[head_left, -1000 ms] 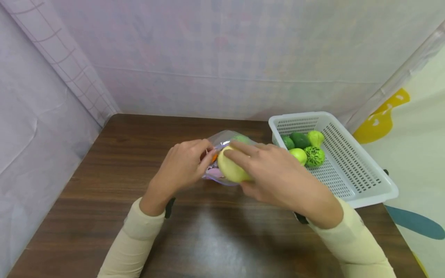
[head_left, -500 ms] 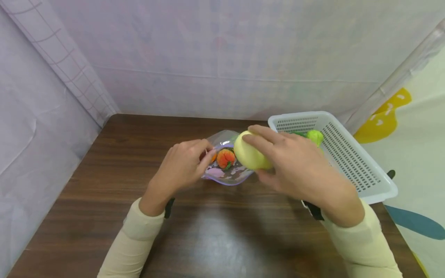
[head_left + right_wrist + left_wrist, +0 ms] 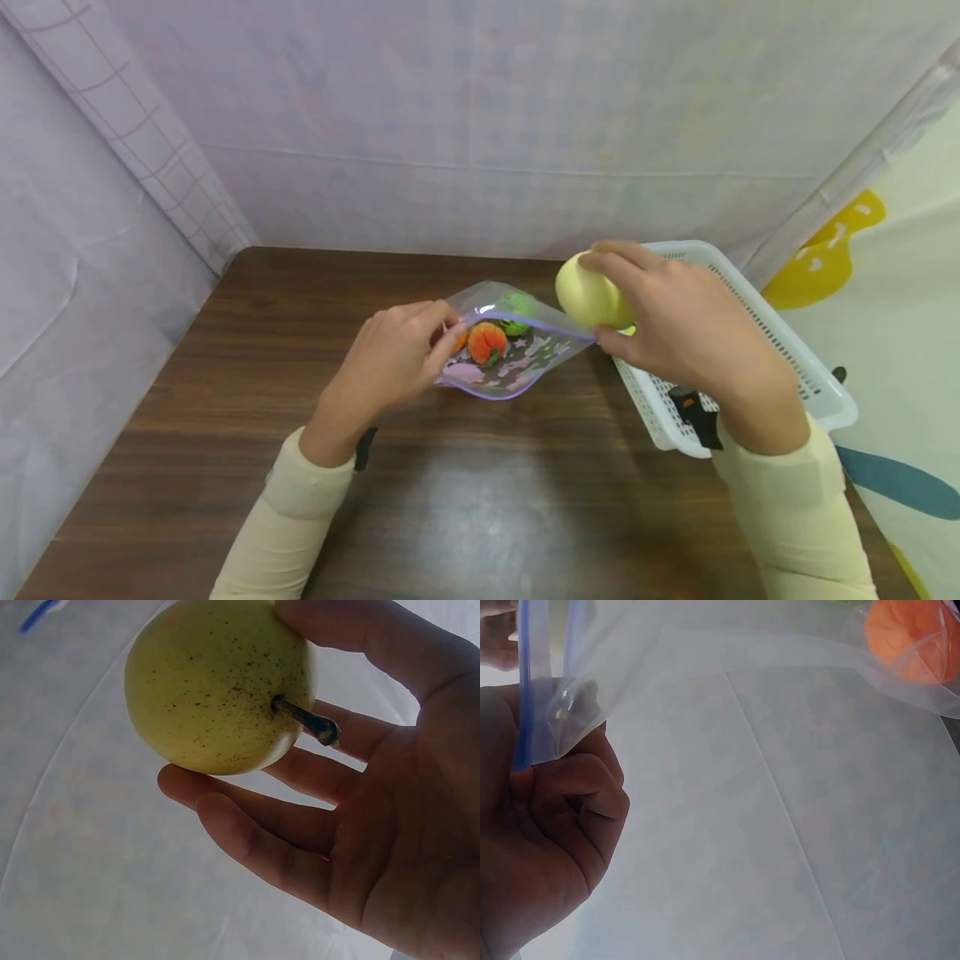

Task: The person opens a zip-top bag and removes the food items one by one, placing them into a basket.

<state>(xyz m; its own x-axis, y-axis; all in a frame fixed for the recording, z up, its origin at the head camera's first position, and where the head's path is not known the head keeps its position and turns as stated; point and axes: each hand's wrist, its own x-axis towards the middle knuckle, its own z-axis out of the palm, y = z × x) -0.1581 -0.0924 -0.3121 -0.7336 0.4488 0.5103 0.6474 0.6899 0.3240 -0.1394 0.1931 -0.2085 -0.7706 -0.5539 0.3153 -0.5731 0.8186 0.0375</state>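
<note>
My left hand pinches the left end of a clear zip bag with a purple-blue seal, and its mouth gapes. Inside lie an orange-red fruit-like piece with a green tip and a green one. In the left wrist view an orange lump shows through the plastic. A pale yellow pear, speckled and with a dark stem, is held by my right hand between thumb and fingers. In the head view the pear overlaps the basket's near-left side, close to the bag's right corner.
A white slotted basket stands at the right of the dark wooden table. My right hand and forearm hide most of it. Pale curtains hang behind the table and on both sides.
My right hand has carried the pear from over the bag's mouth rightward and back to the basket side. The bag's contents now show. My left hand keeps its pinch in place.
</note>
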